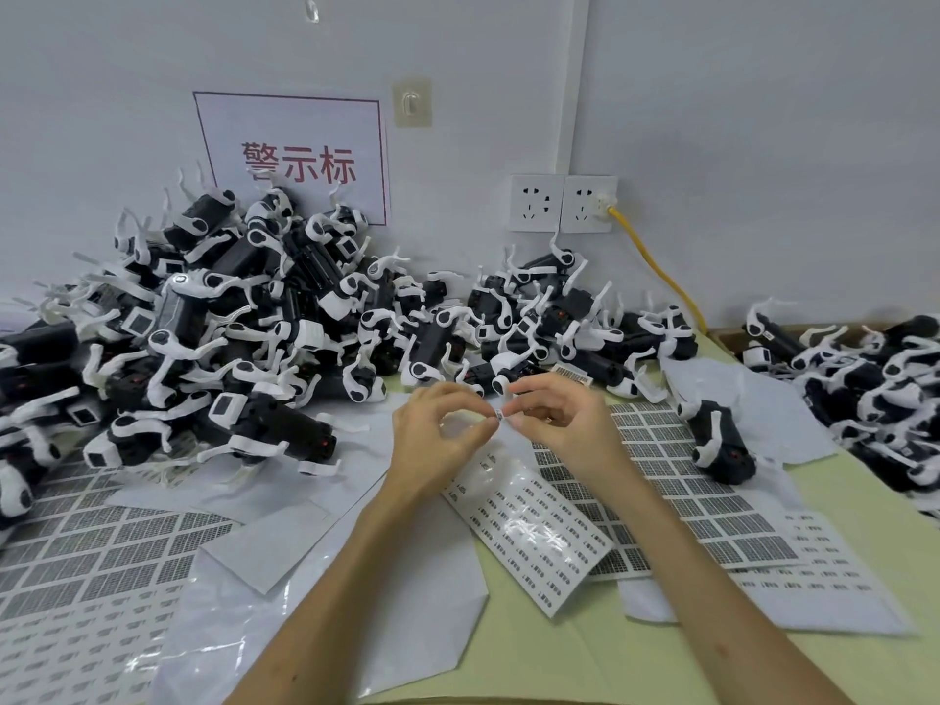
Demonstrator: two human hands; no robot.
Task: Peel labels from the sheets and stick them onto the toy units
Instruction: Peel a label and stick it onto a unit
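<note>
While both hands are held together above the table (839, 506), a small printed label (499, 413) sits between their fingertips. The left hand (437, 435) has its thumb and forefinger curled into a ring and pinches the label's left end. The right hand (559, 414) pinches the label's right end with its thumb and forefinger; its other fingers are curled.

Directly below the hands lies a label sheet (534, 531) with rows of small printed labels, partly overlapping a barcode sheet (702, 506). Further sheets (101, 541) cover the left side of the table.

A large pile of black-and-white toy units (229, 318) stands against the wall to the left. A second pile (875, 394) lies at the right edge. One single toy unit (720, 440) rests on the sheets just right of the right hand.

On the wall are a sign (300, 160) with red characters, two sockets (564, 203) and a plugged-in yellow cable (656, 267).
</note>
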